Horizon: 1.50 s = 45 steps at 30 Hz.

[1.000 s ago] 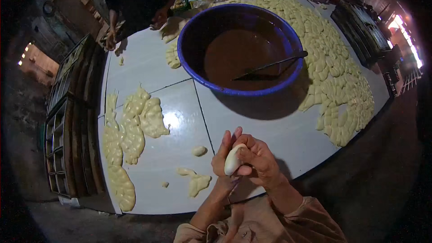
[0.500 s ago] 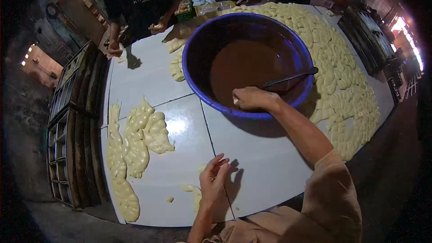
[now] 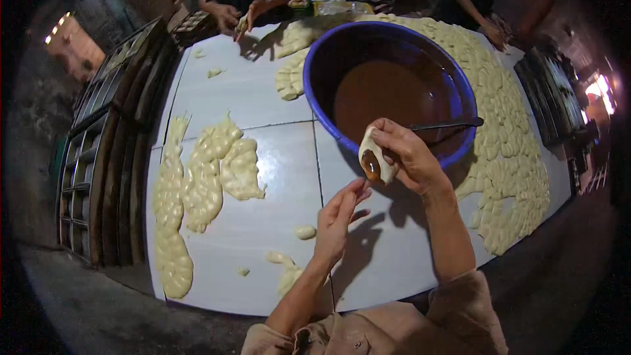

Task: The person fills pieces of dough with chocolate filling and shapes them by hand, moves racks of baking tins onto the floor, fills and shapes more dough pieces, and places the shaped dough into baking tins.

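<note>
Between the thumb and fingers of my right hand (image 3: 413,156) is a piece of pale dough (image 3: 388,169) with glossy brown filling (image 3: 371,165) on it. It hangs over the near rim of a big blue tub (image 3: 328,130), which holds brown filling paste (image 3: 378,95). My left hand (image 3: 338,220) is just below and left of the dough, fingers stretched out and holding nothing; whether its fingertips touch the dough I cannot tell. A dark-handled utensil (image 3: 450,123) leans on the tub's right rim. Beside my left hand lie a small dough lump (image 3: 305,231) and a flattened dough scrap (image 3: 288,273).
Shiny dough strips (image 3: 205,174) lie on the left of the white tiled table (image 3: 276,151). Many dough pieces (image 3: 503,118) cover its right side. Stacked trays (image 3: 98,171) stand at left, more trays (image 3: 549,95) at right. Across the table, a co-worker's hands (image 3: 240,18) hold something small.
My right hand has come up and toward me from over the tub, and the filled dough now shows. My left hand has risen close to it. The co-worker's hands have come together.
</note>
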Motion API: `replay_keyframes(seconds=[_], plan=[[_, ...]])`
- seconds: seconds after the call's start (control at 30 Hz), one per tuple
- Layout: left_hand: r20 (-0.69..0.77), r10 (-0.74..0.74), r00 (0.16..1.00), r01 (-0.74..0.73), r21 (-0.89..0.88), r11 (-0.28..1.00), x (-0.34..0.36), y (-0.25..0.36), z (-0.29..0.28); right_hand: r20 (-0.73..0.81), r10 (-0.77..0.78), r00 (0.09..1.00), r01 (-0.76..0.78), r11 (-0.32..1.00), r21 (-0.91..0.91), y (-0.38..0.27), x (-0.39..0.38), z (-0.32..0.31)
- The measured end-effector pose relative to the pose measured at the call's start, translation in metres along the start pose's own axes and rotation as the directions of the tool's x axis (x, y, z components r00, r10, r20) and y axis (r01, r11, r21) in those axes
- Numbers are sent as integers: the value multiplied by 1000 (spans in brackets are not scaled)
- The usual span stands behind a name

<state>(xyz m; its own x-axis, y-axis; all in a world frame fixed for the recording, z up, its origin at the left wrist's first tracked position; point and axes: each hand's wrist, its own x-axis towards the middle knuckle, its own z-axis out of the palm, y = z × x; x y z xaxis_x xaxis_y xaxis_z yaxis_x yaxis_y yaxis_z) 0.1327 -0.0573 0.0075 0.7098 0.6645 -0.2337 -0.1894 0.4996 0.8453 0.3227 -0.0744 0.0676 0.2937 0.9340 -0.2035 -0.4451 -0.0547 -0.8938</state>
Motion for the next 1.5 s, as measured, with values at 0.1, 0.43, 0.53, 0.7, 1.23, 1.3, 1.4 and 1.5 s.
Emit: replay_keyframes(seconds=[0.1,0.43,0.53,0.7,1.23,1.3,1.4,1.5], plan=[[28,7,1000,-1,-190,982,-3,14,5,-21,21,1000,-19,996,90,22,-21,24],[-307,-28,951,-20,-153,988,-32,-9,-56,95,-382,919,307,543,-781,107,-75,70],[-331,7,944,-35,-77,996,-36,-13,-57,79,-487,870,322,439,-839,133,-73,73],[-317,148,937,-170,-45,984,-33,-15,-62,17,-512,859,295,467,-834,140,-65,78],[-124,-24,992,35,83,996,-58,31,-77,276,-446,852,518,637,-571,135,-68,59],[-103,20,995,-10,98,995,-58,26,-84,194,-539,820,535,601,-594,138,-71,71],[-43,-7,999,11,113,993,-57,25,-82,-73,-587,806,477,718,-508,147,-76,92],[-18,3,1000,-1,90,996,-61,13,-84,0,-727,686,522,493,-696,165,-71,85]])
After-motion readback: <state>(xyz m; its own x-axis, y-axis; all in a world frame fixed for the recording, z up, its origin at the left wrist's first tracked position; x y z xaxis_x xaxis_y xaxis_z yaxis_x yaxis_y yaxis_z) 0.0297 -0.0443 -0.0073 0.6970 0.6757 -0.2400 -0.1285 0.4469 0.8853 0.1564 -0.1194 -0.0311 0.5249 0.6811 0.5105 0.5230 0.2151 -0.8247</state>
